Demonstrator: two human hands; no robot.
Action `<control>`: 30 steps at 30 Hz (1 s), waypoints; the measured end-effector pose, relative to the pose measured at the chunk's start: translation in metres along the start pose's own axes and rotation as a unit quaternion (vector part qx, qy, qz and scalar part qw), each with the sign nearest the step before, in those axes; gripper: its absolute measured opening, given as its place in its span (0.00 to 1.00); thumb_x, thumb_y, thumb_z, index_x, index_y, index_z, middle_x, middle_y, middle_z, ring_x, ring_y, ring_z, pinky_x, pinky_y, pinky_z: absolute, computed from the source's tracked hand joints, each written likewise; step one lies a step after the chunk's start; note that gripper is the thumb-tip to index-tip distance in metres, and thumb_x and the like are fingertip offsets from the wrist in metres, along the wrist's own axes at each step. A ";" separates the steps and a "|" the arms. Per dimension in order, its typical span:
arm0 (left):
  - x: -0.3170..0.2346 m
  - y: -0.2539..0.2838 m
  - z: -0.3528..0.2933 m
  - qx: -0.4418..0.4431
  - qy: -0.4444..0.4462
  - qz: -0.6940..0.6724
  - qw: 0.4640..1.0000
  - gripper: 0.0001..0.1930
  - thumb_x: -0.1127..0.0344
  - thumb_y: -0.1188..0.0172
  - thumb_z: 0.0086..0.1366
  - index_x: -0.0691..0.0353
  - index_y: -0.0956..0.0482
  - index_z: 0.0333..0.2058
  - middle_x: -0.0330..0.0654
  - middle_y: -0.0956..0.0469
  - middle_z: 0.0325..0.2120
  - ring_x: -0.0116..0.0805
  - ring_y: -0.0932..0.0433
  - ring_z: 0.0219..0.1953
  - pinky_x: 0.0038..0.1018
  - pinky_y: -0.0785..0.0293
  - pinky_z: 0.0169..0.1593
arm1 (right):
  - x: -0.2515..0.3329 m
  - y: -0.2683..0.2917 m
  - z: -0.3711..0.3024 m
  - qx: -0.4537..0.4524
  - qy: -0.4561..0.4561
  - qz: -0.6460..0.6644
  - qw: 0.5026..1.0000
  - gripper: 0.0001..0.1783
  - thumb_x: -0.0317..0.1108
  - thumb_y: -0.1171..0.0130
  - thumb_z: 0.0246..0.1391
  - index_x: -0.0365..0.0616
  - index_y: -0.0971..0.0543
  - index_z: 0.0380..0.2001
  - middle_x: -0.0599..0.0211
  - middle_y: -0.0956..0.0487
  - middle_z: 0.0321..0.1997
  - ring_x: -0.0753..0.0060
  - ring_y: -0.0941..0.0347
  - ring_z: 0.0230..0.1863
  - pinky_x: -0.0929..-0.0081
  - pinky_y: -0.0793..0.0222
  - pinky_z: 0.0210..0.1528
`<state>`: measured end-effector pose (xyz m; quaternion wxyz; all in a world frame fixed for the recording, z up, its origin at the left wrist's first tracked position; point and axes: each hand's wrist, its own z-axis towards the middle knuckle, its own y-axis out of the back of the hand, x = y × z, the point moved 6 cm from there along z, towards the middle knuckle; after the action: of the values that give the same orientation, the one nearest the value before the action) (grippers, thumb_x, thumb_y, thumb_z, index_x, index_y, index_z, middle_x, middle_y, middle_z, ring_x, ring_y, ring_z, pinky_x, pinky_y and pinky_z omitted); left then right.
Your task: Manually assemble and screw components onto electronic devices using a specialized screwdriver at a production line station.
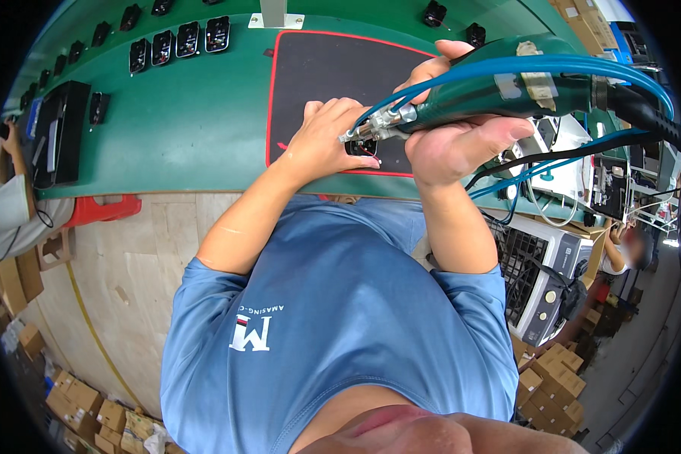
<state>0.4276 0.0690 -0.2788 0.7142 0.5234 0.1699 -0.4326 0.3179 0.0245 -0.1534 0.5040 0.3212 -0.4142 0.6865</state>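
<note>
Lettering (251, 334) marks the blue shirt (356, 280); right grip (448, 151) holds a green tool (469, 100), left grip (324, 140) a black case (362, 146).

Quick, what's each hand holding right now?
Left hand: curled around a small black case.
Right hand: closed, holding the green handheld tool.

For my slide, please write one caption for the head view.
Left hand holding a black casing on a dark mat, right hand holding a green tool.

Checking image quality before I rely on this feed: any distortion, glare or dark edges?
Head view: fisheye bends the green table's edges; corners fall to black; a small light glares at far right; the green tool's metal tip catches highlights.
</note>
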 end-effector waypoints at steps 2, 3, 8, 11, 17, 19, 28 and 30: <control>0.000 0.000 0.000 0.000 0.004 -0.002 1.000 0.39 0.49 0.23 0.38 0.55 0.24 0.50 0.37 0.25 0.42 0.37 0.27 0.45 0.33 0.42 0.49 | 0.000 0.000 0.000 0.001 0.001 -0.005 1.000 0.62 0.86 0.76 0.45 0.30 0.29 0.45 0.63 0.29 0.16 0.73 0.31 0.18 0.78 0.31 0.20; 0.001 -0.001 0.000 0.001 0.009 -0.004 1.000 0.39 0.49 0.23 0.38 0.55 0.24 0.50 0.37 0.25 0.42 0.37 0.27 0.45 0.33 0.42 0.49 | 0.000 0.000 0.000 0.002 0.002 -0.011 1.000 0.62 0.86 0.76 0.45 0.30 0.28 0.45 0.63 0.29 0.16 0.73 0.31 0.18 0.78 0.31 0.20; 0.003 -0.001 0.000 -0.002 0.007 -0.005 1.000 0.39 0.48 0.23 0.38 0.55 0.24 0.51 0.37 0.25 0.41 0.38 0.27 0.45 0.33 0.42 0.49 | -0.001 -0.002 -0.003 0.001 -0.017 -0.038 0.999 0.61 0.86 0.75 0.45 0.31 0.29 0.45 0.63 0.29 0.17 0.73 0.32 0.18 0.78 0.32 0.21; 0.004 0.001 -0.001 -0.012 0.002 -0.014 1.000 0.39 0.47 0.23 0.38 0.55 0.24 0.51 0.37 0.25 0.40 0.38 0.27 0.45 0.33 0.42 0.49 | -0.008 -0.001 -0.007 0.006 -0.028 -0.005 1.000 0.59 0.87 0.74 0.44 0.35 0.29 0.44 0.63 0.29 0.17 0.73 0.32 0.19 0.78 0.33 0.21; 0.006 -0.003 -0.001 -0.008 -0.021 0.001 1.000 0.42 0.45 0.23 0.37 0.58 0.26 0.52 0.38 0.26 0.40 0.40 0.28 0.45 0.35 0.41 0.48 | -0.013 -0.001 -0.006 0.045 -0.066 -0.002 0.997 0.58 0.87 0.71 0.44 0.38 0.31 0.46 0.66 0.27 0.22 0.74 0.32 0.21 0.76 0.32 0.25; 0.006 -0.005 -0.001 0.015 -0.007 0.024 1.000 0.43 0.45 0.23 0.37 0.58 0.27 0.53 0.40 0.27 0.43 0.41 0.29 0.47 0.36 0.41 0.50 | -0.001 0.000 0.008 0.061 -0.051 0.023 0.997 0.58 0.87 0.70 0.44 0.37 0.31 0.47 0.66 0.28 0.22 0.74 0.32 0.21 0.75 0.31 0.26; 0.039 0.041 0.117 0.018 0.045 0.208 0.977 0.36 0.61 0.29 0.48 0.57 0.32 0.57 0.48 0.31 0.49 0.48 0.32 0.54 0.45 0.39 0.54 | 0.077 0.056 0.043 -0.018 0.044 -0.025 0.999 0.54 0.81 0.66 0.52 0.34 0.31 0.52 0.65 0.29 0.21 0.76 0.35 0.19 0.77 0.37 0.21; 0.072 0.047 0.158 0.008 0.067 0.298 0.952 0.33 0.62 0.29 0.48 0.59 0.32 0.53 0.49 0.31 0.49 0.50 0.30 0.53 0.46 0.37 0.53 | 0.059 0.062 0.030 -0.015 0.011 0.000 1.000 0.50 0.77 0.65 0.55 0.34 0.31 0.51 0.65 0.29 0.20 0.77 0.34 0.19 0.79 0.37 0.21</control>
<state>0.4729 -0.1007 -0.2386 0.7936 0.5834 0.0503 -0.1655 0.2420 0.0133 -0.1048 0.5134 0.3062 -0.4192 0.6833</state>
